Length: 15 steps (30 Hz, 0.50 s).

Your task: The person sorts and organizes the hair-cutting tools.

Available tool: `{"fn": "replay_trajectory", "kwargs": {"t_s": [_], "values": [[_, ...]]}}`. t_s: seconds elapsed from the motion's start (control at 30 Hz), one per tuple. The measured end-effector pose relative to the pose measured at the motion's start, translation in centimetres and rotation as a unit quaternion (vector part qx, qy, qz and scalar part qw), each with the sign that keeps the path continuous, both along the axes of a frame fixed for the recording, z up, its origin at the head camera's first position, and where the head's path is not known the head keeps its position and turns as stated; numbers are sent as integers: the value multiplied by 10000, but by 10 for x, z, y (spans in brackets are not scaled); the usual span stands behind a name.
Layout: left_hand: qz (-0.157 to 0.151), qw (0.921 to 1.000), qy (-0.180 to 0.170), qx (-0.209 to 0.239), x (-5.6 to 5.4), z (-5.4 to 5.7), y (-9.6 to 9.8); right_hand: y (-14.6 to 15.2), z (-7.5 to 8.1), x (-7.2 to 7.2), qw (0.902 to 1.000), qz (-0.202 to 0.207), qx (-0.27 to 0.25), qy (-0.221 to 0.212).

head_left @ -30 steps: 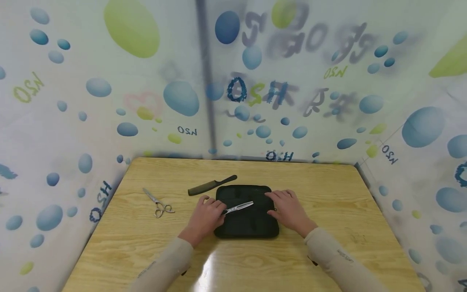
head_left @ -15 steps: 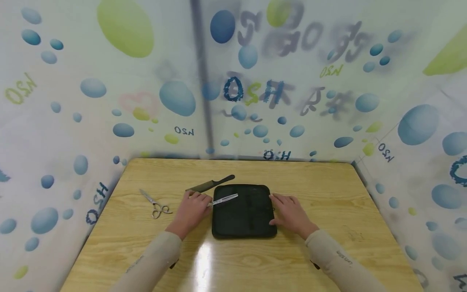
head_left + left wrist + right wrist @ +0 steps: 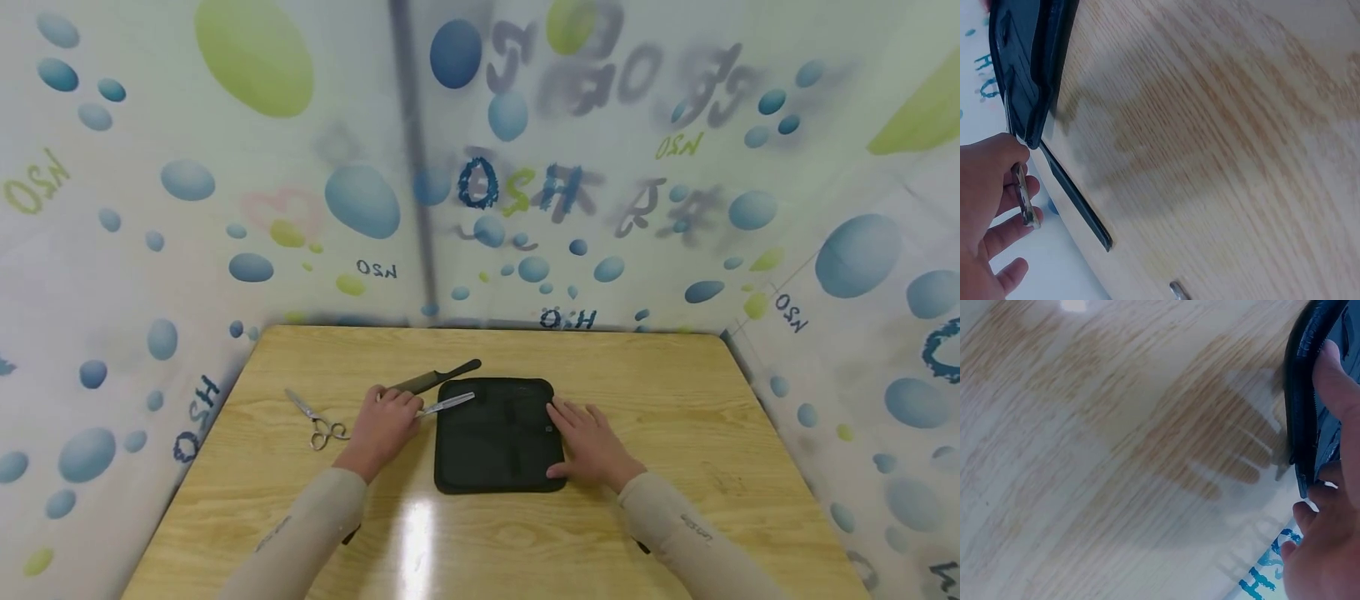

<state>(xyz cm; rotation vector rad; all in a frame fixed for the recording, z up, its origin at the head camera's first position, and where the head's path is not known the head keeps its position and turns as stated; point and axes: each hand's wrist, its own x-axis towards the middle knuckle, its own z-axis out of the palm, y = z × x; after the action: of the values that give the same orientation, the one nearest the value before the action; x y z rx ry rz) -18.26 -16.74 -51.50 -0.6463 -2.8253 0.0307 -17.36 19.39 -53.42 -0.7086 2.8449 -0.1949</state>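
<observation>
My left hand (image 3: pixel 385 427) grips a pair of silver scissors (image 3: pixel 454 402) just left of a black zippered case (image 3: pixel 487 454). The blades point right, over the case's upper left corner. One handle end (image 3: pixel 1024 200) pokes out between thumb and fingers in the left wrist view; the rest is hidden in the hand. On the case's right edge rests my right hand (image 3: pixel 592 446), fingers spread toward the upper corner. Its thumb (image 3: pixel 1333 378) lies over the zippered rim in the right wrist view.
A dark comb (image 3: pixel 442 377) lies behind the left hand, its toothed end partly covered. Farther left, a second pair of silver scissors (image 3: pixel 318 425) lies on the wooden table (image 3: pixel 660 383). A patterned wall (image 3: pixel 630 233) stands behind the table's far edge.
My left hand has moved left with the scissors, off the case, so only the blades overlap it. The right hand has settled farther onto the case's right edge.
</observation>
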Motion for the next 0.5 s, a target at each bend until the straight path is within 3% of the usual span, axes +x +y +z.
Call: {"fn": "replay_trajectory", "kwargs": {"t_s": [0.33,0.5], "values": [[171,9989,-345,-252,-6,-1,-1,1,0,2,9999,75,55,-62],[94,9986,-362,-361,-6,-1,1,3,1,4,9996,117,237,-114]]}}
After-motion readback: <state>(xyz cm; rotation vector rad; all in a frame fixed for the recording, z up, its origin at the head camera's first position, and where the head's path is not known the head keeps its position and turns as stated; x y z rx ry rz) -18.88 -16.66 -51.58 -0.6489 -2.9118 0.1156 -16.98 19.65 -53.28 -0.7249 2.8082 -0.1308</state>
